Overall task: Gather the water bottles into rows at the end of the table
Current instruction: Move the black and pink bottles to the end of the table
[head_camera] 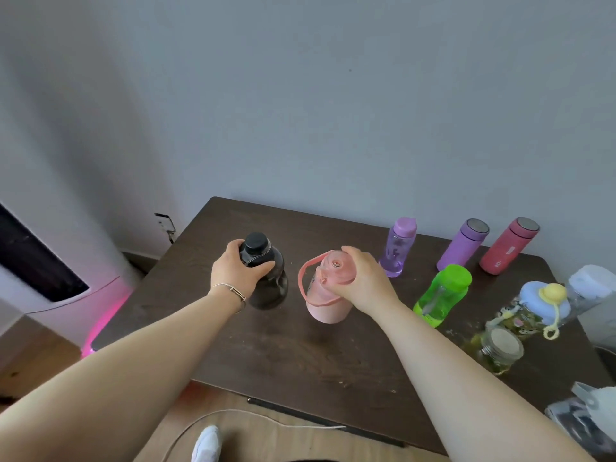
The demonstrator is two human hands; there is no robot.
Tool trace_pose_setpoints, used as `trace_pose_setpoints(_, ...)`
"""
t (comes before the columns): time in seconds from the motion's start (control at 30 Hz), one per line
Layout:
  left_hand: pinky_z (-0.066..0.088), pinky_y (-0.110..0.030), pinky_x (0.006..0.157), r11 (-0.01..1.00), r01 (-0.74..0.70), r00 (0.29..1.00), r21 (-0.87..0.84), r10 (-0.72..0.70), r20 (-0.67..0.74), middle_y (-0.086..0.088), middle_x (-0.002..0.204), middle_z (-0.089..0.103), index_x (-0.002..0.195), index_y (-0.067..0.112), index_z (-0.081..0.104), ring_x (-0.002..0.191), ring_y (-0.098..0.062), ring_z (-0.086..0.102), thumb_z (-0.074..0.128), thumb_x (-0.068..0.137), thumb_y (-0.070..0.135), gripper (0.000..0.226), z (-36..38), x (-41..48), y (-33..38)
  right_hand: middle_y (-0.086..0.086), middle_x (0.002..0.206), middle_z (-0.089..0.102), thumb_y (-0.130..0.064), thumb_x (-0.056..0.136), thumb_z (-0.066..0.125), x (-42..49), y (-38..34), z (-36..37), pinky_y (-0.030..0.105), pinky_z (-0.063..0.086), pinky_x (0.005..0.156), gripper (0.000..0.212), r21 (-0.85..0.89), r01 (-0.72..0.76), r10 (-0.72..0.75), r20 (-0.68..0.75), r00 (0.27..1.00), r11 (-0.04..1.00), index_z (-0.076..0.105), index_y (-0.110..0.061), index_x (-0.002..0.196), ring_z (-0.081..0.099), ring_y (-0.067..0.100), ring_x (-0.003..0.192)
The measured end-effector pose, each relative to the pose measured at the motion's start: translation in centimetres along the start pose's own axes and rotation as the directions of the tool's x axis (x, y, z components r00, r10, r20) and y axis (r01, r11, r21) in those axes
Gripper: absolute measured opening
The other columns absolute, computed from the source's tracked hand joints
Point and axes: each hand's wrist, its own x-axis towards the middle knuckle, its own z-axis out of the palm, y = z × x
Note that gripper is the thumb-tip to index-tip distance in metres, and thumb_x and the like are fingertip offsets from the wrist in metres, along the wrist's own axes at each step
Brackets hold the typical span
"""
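Note:
My left hand (238, 273) grips the neck of a large black bottle (270, 288) standing near the left end of the dark table (283, 355). Around the lid of a big pink bottle (328, 303) with a carry strap, my right hand (365, 281) is closed. Both bottles stand upright, side by side. To the right stand a clear purple bottle (398, 248), a purple flask (463, 245), a red flask (508, 246) and a green bottle (441, 295).
At the right edge are a patterned bottle with a blue lid (530, 310), a glass jar (500, 348), a white-capped bottle (590, 291) and a clear bottle (586, 418). A white appliance (50, 261) stands left of the table. A cable (233, 415) lies on the floor.

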Motion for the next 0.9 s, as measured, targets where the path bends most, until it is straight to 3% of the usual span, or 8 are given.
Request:
trace_pose_setpoints(0.17, 0.048, -0.031, 0.087, 1.000, -0.016, 0.998, -0.021, 0.017, 0.062, 0.002, 0.119, 0.062, 0.130, 0.025, 0.048, 0.097, -0.019, 0.055, 0.083, 0.069, 0.040, 0.072, -2.9, 6.4, -2.9, 0.004, 0.150, 0.050, -0.049, 0.078, 0.087, 3.6, -4.2, 3.9, 0.041, 0.049, 0.110, 0.091, -0.007, -0.061, 0.060, -0.036, 0.998, 0.998, 0.042, -0.029, 0.154, 0.054, 0.028, 0.136)
trace_pose_setpoints(0.3, 0.049, -0.034, 0.092, 0.997, -0.075, 0.986, 0.011, 0.073, 0.153, 0.003, 0.120, 0.063, 0.130, 0.026, 0.048, 0.106, -0.021, 0.058, 0.083, 0.068, 0.042, 0.073, -5.8, 12.5, -4.8, 0.001, 0.145, 0.054, -0.058, 0.074, 0.086, 6.3, -7.9, 7.3, 0.038, 0.050, 0.104, 0.091, 0.022, -0.179, 0.180, -0.109, 0.978, 0.984, 0.045, -0.032, 0.151, 0.057, 0.025, 0.131)
trace_pose_setpoints(0.53, 0.048, -0.034, 0.090, 0.988, -0.151, 0.958, 0.023, 0.141, 0.248, 0.003, 0.118, 0.064, 0.130, 0.025, 0.048, 0.107, -0.023, 0.059, 0.083, 0.067, 0.041, 0.073, -9.1, 22.5, -6.6, 0.000, 0.137, 0.056, -0.054, 0.074, 0.086, 10.2, -13.3, 11.4, 0.033, 0.048, 0.096, 0.085, 0.049, -0.274, 0.278, -0.185, 0.943, 0.961, 0.049, -0.031, 0.147, 0.059, 0.024, 0.126)
trace_pose_setpoints(0.7, 0.046, -0.032, 0.084, 0.992, -0.127, 0.958, 0.009, 0.120, 0.261, 0.001, 0.120, 0.064, 0.131, 0.024, 0.046, 0.104, -0.024, 0.059, 0.082, 0.069, 0.040, 0.074, -9.4, 27.4, -7.0, -0.008, 0.106, 0.058, -0.049, 0.077, 0.085, 13.0, -15.9, 12.3, 0.034, 0.051, 0.079, 0.052, 0.011, -0.285, 0.281, -0.194, 0.940, 0.959, 0.061, -0.026, 0.117, 0.063, 0.023, 0.100)
trace_pose_setpoints(0.9, 0.042, -0.029, 0.082, 0.995, -0.093, 0.967, -0.022, 0.095, 0.238, 0.002, 0.118, 0.062, 0.129, 0.023, 0.048, 0.103, -0.024, 0.057, 0.083, 0.070, 0.034, 0.069, -8.3, 31.5, -7.4, -0.005, 0.120, 0.057, -0.049, 0.075, 0.087, 18.1, -16.4, 12.7, 0.037, 0.052, 0.089, 0.068, 0.013, -0.248, 0.246, -0.184, 0.952, 0.969, 0.057, -0.028, 0.132, 0.059, 0.020, 0.107)
